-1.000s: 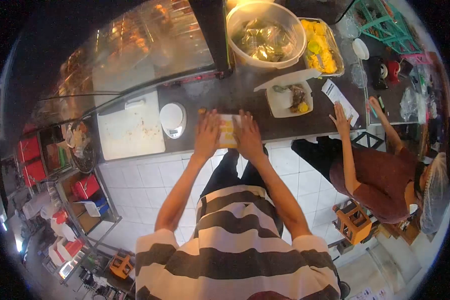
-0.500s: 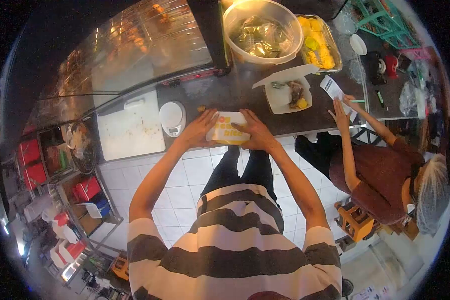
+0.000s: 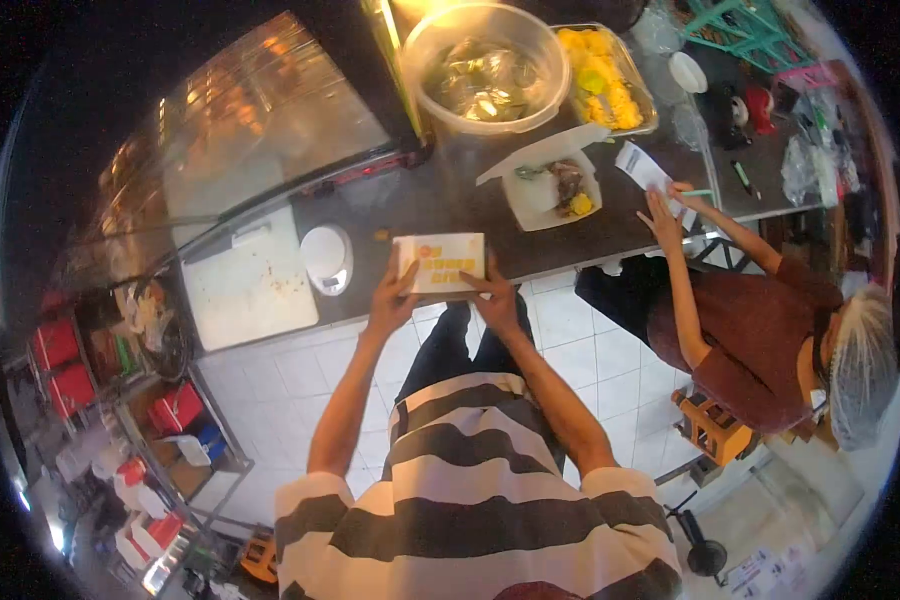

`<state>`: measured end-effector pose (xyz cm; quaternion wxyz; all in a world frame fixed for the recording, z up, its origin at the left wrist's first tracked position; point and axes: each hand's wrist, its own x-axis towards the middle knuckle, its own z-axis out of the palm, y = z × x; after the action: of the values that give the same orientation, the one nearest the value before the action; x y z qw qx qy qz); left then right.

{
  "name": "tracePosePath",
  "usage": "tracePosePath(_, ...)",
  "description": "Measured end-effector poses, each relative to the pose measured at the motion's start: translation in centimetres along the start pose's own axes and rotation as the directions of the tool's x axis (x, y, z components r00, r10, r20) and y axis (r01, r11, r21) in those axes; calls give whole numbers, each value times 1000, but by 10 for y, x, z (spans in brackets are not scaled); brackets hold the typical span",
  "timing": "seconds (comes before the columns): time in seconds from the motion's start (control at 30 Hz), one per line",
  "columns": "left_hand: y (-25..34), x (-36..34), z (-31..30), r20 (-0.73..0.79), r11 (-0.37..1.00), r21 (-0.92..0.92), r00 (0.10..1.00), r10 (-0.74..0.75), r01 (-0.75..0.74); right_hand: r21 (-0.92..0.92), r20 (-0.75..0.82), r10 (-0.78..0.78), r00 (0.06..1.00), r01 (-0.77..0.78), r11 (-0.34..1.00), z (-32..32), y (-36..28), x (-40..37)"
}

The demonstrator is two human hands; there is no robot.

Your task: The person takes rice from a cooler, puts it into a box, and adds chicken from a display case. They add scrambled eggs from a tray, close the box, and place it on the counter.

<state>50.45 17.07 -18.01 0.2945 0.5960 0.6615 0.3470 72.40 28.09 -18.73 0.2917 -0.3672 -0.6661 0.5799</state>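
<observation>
A closed white takeout box [image 3: 440, 262] with yellow and orange lettering is held between my two hands at the counter's front edge. My left hand [image 3: 394, 296] grips its left side, the thumb lying over the top. On the right side, my right hand [image 3: 498, 298] grips it the same way, thumb on the lid. Beyond it to the right stands an open takeout box [image 3: 553, 195] holding dark pieces of food and a yellow portion. To the left lies a white kitchen scale [image 3: 327, 258].
A white cutting board [image 3: 248, 285] with crumbs lies at left, below a glass display case [image 3: 260, 120]. A plastic tub [image 3: 490, 70] of wrapped packets and a tray of yellow food [image 3: 610, 85] stand behind. At right, a co-worker [image 3: 740, 330] in a hairnet writes on paper [image 3: 642, 165].
My hands have drawn the closed box slightly nearer, and they now grip its sides lower down. The camera view has shifted a little. The co-worker's hands stay at the paper.
</observation>
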Motion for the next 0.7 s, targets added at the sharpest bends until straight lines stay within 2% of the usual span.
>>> tracePosePath(0.03, 11, -5, 6, -100, 979, -141, 982, -163, 148, -52, -10, 1, 1000, -1, 999, 3, 6, -4)
tracePosePath(0.1, 19, -2, 17, -159, 920, -300, 938, -309, 252, -122, -44, -7, 999, 1, 993, -2, 12, -2)
tracePosePath(0.17, 13, -11, 19, -292, 962, -205, 928, -233, 177, -138, 32, -13, 999, 18, 990, -7, 12, -9)
tracePosePath(0.2, 9, -17, 20, -281, 964, -213, 934, -219, 162, -150, 13, -14, 1000, 16, 989, -10, 10, -11)
tracePosePath(0.27, -3, -17, 22, -235, 983, -76, 955, -180, 167, -196, 119, -28, 992, 52, 979, -23, 0, -4)
tracePosePath(0.3, -5, -19, 20, -227, 986, -73, 960, -162, 149, -222, 96, -34, 995, 55, 973, -24, -3, -2)
tracePosePath(0.33, -7, -22, 19, -213, 976, -158, 960, -181, 149, -224, 82, -41, 996, 58, 973, -27, -5, -1)
tracePosePath(0.37, -5, -22, 18, -196, 958, -242, 959, -204, 154, -188, 111, -47, 993, 68, 980, -29, -7, 0)
tracePosePath(0.4, -4, -22, 18, -191, 960, -237, 961, -199, 151, -148, 142, -52, 988, 74, 986, -32, -9, 0)
tracePosePath(0.43, 1, -22, 16, -193, 989, -82, 972, -133, 120, -254, 175, -73, 982, 117, 960, -36, -12, 1)
tracePosePath(0.47, 13, -14, 12, -190, 994, 76, 980, -66, 82, -250, 170, -78, 982, 120, 961, -39, -14, 4)
tracePosePath(0.5, 26, -10, 7, -188, 994, 82, 980, -60, 77, -284, 184, -128, 974, 177, 942, -42, -15, 5)
tracePosePath(0.53, 57, 3, -3, -123, 944, 329, 992, 5, 36, -317, 199, -177, 964, 234, 919, -44, -16, 7)
tracePosePath(0.57, 74, 11, -8, -47, 835, 550, 998, 53, -19, -316, 194, -181, 964, 236, 919, -43, -8, 6)
tracePosePath(0.6, 67, 11, -5, -47, 833, 553, 998, 52, -18, -331, 205, -130, 970, 194, 923, -40, -1, 3)
tracePosePath(0.67, 41, 13, 4, 60, 804, 559, 977, 203, -202, -342, 223, -85, 971, 160, 926, -46, -13, 11)
tracePosePath(0.7, 30, 14, 4, 92, 806, 560, 981, 172, -194, -347, 231, -86, 969, 164, 923, -59, -22, 17)
